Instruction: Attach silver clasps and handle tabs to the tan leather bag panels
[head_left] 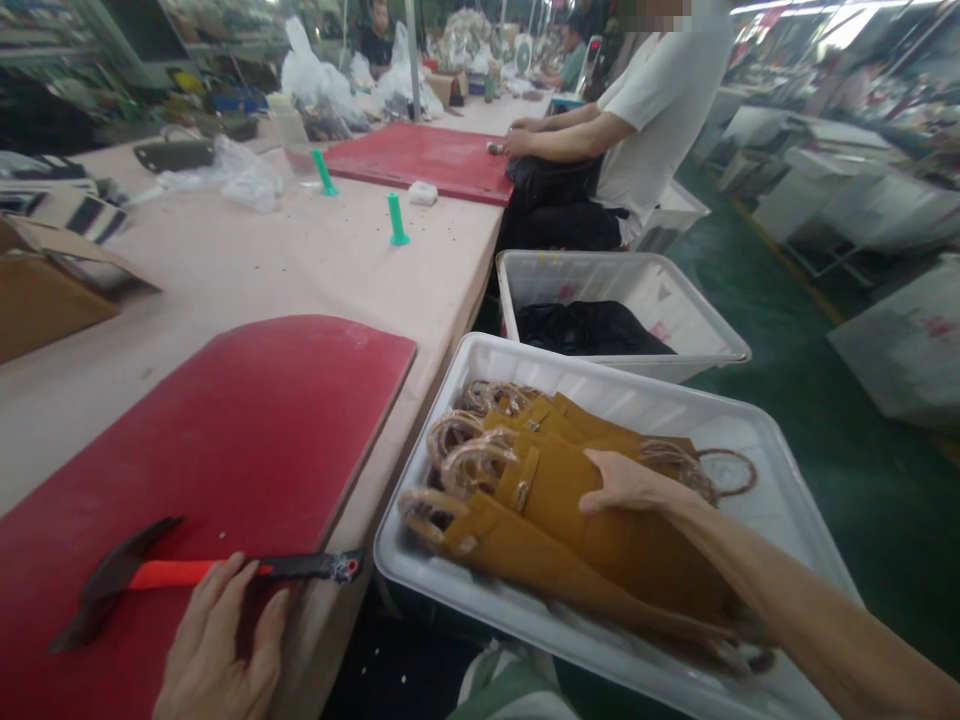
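My left hand (219, 650) lies flat on the red mat (225, 440) with fingers stretched out, its fingertips touching the handle of a hammer (180, 575) with a red and black grip. My right hand (626, 485) reaches into a white plastic bin (780, 500) and rests on top of a stack of tan leather bags (555, 500) with wrapped round handles. Its fingers curl over the top bag's edge; how firm the hold is stays hidden.
A second white bin (675, 290) with dark fabric stands behind. A person in a white shirt (660, 110) sits at another red mat (427, 160). Two green pegs (396, 220) stand on the pink table (247, 270). A cardboard box (45, 290) is at the left.
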